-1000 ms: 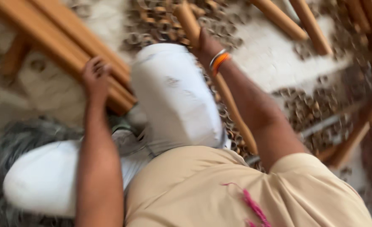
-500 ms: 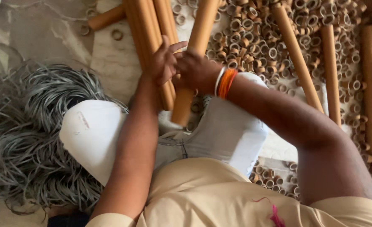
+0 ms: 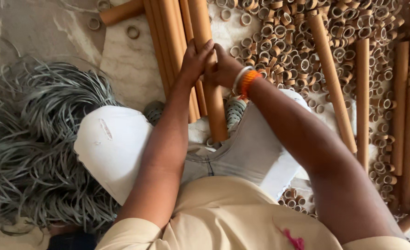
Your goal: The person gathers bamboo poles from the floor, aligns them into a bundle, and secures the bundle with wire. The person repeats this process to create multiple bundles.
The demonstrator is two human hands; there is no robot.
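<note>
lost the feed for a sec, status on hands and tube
Left hand and right hand both shut on one tube. Tube lies over the lap, beside the tube stack. Cut rings litter the floor; nothing blocking.

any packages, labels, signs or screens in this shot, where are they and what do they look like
None in view: no package, label, sign or screen.
Both hands, left hand and right hand, grip a long brown cardboard tube.
Short brown cardboard rings cover the floor at upper right.
A heap of thin grey loops lies at left.
</note>
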